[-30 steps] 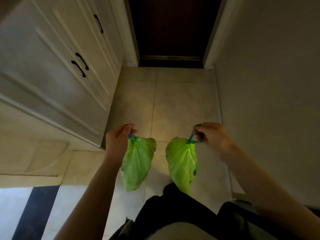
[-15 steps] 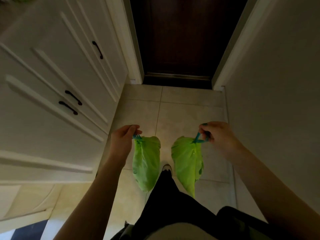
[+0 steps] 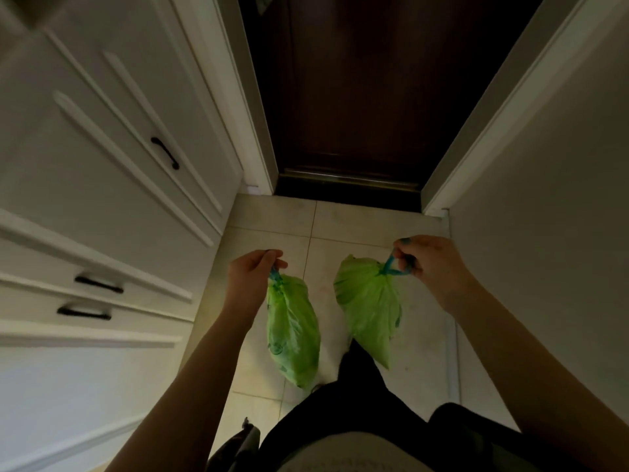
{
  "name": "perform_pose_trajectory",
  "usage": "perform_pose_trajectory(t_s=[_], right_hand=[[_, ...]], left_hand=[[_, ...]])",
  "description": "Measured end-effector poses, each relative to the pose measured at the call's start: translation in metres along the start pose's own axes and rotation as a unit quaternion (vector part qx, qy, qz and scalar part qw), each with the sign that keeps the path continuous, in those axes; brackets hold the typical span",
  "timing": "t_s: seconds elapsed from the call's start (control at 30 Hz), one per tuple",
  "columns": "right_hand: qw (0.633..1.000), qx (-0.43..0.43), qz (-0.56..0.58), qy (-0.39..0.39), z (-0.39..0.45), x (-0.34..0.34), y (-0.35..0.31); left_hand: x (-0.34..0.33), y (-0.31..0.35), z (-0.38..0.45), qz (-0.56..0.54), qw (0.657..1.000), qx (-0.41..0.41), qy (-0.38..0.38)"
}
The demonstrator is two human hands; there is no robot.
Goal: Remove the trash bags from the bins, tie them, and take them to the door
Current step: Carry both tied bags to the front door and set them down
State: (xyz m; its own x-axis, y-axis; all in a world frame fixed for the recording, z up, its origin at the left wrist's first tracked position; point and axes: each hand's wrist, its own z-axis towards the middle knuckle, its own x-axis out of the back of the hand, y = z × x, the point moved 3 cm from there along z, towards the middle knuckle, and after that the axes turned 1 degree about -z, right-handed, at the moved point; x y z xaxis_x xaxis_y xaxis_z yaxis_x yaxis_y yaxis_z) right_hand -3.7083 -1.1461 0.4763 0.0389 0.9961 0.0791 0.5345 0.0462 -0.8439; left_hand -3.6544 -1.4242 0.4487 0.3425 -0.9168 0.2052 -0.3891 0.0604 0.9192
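Two tied green trash bags with blue drawstrings hang in front of me above the tiled floor. My left hand (image 3: 253, 275) is shut on the drawstring of the left bag (image 3: 292, 332). My right hand (image 3: 430, 264) grips the blue loop of the right bag (image 3: 369, 306). Both bags dangle free, a short gap between them. The dark brown door (image 3: 357, 90) stands closed straight ahead, its threshold about one tile beyond the bags.
White cabinets with black handles (image 3: 102, 185) line the left side. A plain wall (image 3: 551, 206) closes the right side, making a narrow corridor of beige floor tiles (image 3: 272, 216). My dark trouser leg and white shoe show below the bags.
I have walked forward: the door and its threshold are much closer and larger. Both hands still carry the bags at the same height, swinging slightly.
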Motion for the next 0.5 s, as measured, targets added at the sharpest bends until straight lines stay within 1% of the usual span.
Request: perform_pose_trajectory(t_s=[0.1,0.2,0.33,0.5], right_hand=[[0.999,-0.011,-0.036,-0.029,0.056,-0.010,-0.025],[0.995,-0.009,-0.081,-0.064,0.107,-0.023,-0.052],[0.991,0.000,-0.101,-0.092,0.172,-0.036,-0.094],[0.985,-0.008,-0.119,-0.124,0.235,-0.056,-0.134]], left_hand=[[-0.020,0.013,0.046,-0.008,1.000,0.010,0.024],[-0.031,0.027,0.084,-0.011,0.996,0.024,0.082],[-0.043,0.048,0.127,-0.012,0.990,0.036,0.137],[-0.050,0.066,0.185,-0.033,0.983,0.050,0.176]])
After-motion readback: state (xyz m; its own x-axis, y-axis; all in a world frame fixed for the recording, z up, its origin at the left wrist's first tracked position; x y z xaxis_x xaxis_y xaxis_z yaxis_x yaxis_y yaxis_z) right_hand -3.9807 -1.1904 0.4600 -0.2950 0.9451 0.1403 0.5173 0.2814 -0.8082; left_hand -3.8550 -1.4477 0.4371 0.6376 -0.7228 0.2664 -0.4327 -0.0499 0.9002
